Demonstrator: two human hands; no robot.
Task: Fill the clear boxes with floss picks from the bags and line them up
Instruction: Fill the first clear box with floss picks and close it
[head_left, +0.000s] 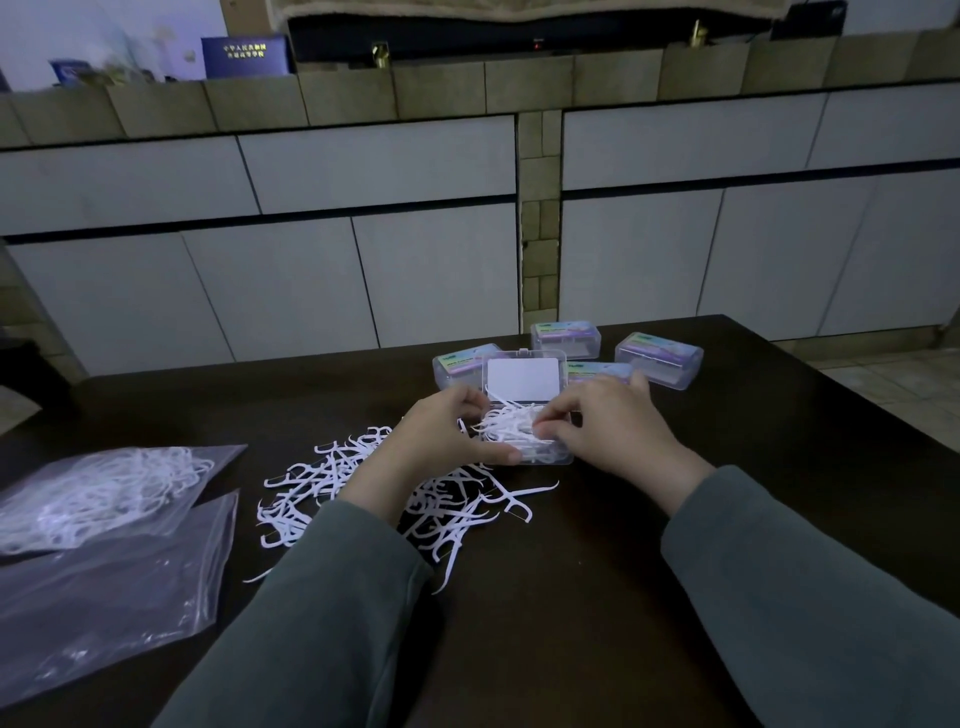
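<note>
An open clear box (556, 457) sits mid-table, its lid (524, 378) raised behind it, with white floss picks (511, 422) heaped inside. My left hand (441, 436) holds the box's left side, thumb along the front edge. My right hand (608, 423) is over the right side, fingertips pinching the picks in the box. A loose pile of floss picks (322, 483) lies on the table in front and to the left, partly under my left arm. A clear bag with picks (98, 493) lies at the left, a flatter bag (104, 597) below it.
Several closed clear boxes with coloured labels stand behind the open one: (566, 338), (660, 358), (460, 366). The dark table (571, 597) ends at the right near a tiled floor. White cabinets stand beyond the far edge.
</note>
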